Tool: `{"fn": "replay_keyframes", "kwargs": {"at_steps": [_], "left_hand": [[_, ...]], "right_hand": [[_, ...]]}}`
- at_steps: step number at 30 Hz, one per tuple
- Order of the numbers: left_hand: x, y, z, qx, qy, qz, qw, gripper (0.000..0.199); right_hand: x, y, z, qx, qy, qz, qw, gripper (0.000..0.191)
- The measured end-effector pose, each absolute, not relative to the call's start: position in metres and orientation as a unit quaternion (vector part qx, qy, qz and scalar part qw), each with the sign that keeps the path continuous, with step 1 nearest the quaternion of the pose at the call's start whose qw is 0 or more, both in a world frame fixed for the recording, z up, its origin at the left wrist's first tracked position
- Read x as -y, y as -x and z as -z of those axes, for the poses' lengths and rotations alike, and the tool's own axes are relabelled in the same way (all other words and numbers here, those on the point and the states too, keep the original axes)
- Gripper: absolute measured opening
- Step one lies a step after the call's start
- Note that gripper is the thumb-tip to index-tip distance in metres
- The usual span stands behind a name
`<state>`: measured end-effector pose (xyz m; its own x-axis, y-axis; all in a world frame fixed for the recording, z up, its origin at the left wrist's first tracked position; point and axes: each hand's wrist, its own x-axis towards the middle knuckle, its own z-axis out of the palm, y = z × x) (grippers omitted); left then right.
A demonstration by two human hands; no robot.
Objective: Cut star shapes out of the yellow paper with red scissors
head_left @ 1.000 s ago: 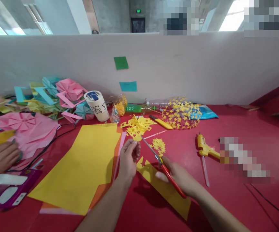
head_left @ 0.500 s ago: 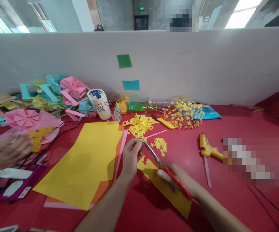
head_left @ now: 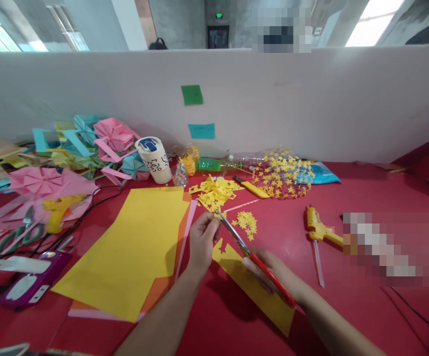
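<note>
My right hand (head_left: 268,272) is closed round the red-handled scissors (head_left: 242,243), whose blades point away and to the left. Their tips reach my left hand (head_left: 204,240), which is closed in a pinch on a small piece of yellow paper (head_left: 222,214), mostly hidden by fingers and blades. Under the scissors lies a yellow paper strip (head_left: 269,304) with a star-shaped notch at its far end. Just right of the blades sits a small pile of yellow paper stars (head_left: 247,223). Beyond my left hand is a heap of yellow paper scraps (head_left: 216,192).
Yellow sheets (head_left: 136,247) lie left over orange and pink paper. A yellow glue gun (head_left: 320,230) rests right, another glue gun (head_left: 56,210) left near green-handled scissors (head_left: 21,235) and cables. Along the back stand a white cup (head_left: 155,160), a yellow cutter knife (head_left: 255,189) and a star-covered bottle (head_left: 284,173).
Another person's hand at the far left has gone out of view, uncovering the green-handled scissors. My hands and the red-handled scissors have barely moved.
</note>
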<state>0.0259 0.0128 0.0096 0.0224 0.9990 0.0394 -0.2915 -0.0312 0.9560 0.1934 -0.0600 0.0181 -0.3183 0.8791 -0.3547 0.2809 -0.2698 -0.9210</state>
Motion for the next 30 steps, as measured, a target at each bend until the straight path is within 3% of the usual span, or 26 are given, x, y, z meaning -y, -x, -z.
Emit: {"fn": "replay_keyframes", "kwargs": {"at_steps": [30], "left_hand": [[-0.0191,-0.0181,-0.0082,-0.413,-0.468,-0.536,0.569,0.024]], "right_hand": [[0.0552,-0.2026,-0.0129,0.574,0.550,-0.558,0.235,0.043]]}}
